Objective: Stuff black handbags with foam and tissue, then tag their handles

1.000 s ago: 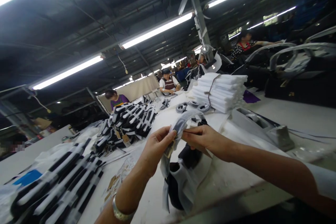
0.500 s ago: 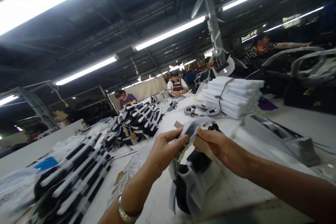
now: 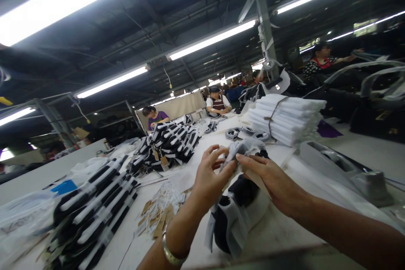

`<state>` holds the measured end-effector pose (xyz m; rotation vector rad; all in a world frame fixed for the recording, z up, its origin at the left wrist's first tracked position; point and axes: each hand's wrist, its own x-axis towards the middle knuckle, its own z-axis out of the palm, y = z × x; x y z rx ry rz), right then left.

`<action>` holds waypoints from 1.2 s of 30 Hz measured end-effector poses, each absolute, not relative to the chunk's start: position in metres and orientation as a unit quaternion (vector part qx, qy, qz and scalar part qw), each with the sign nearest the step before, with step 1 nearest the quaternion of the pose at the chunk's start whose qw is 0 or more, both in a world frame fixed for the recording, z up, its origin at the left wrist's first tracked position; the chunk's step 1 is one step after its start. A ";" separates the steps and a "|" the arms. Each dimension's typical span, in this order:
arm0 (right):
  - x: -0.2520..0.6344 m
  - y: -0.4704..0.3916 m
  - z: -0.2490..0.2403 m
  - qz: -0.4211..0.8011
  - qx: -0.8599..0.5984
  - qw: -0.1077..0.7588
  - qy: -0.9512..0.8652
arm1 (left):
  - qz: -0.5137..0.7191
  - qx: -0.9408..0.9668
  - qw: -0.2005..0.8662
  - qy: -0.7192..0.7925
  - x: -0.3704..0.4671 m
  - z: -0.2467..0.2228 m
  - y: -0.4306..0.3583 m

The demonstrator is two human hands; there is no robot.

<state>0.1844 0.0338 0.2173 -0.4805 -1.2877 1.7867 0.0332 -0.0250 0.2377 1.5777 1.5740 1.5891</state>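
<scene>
A black item with pale wrapping (image 3: 223, 223) lies on the white table in front of me, its upper end raised between my hands. My left hand (image 3: 213, 171), with a bangle at the wrist, is closed on the grey-white wrapping at that end, thumb pressed to it and fingers curled behind. My right hand (image 3: 268, 177) pinches the same wrapping from the right, its thumb and fingertips close to my left thumb. A tan piece under my right fingers is partly hidden.
Wrapped black pieces (image 3: 95, 215) are heaped at the left, more (image 3: 174, 139) behind. Paper tags (image 3: 163, 219) lie left of my forearm. A tied white stack (image 3: 284, 118), grey rolls (image 3: 232, 133) and a grey tool (image 3: 348, 173) lie beyond. People (image 3: 218, 103) sit farther back.
My left fingers have shifted up and curled behind the wrapping. The tan card and shiny piece near my left hand no longer show. The view has turned slightly left, exposing more tags.
</scene>
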 end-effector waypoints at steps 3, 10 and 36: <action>0.186 0.036 0.217 0.718 -0.195 0.420 -0.519 | 0.620 0.501 0.266 0.542 0.035 0.232 -0.021; 0.193 0.041 0.223 0.758 -0.166 0.363 -0.516 | 0.631 0.499 0.385 0.452 0.044 0.238 -0.026; 0.176 0.035 0.182 0.598 -0.202 0.548 -0.549 | 0.617 0.543 0.115 0.558 0.071 0.223 -0.032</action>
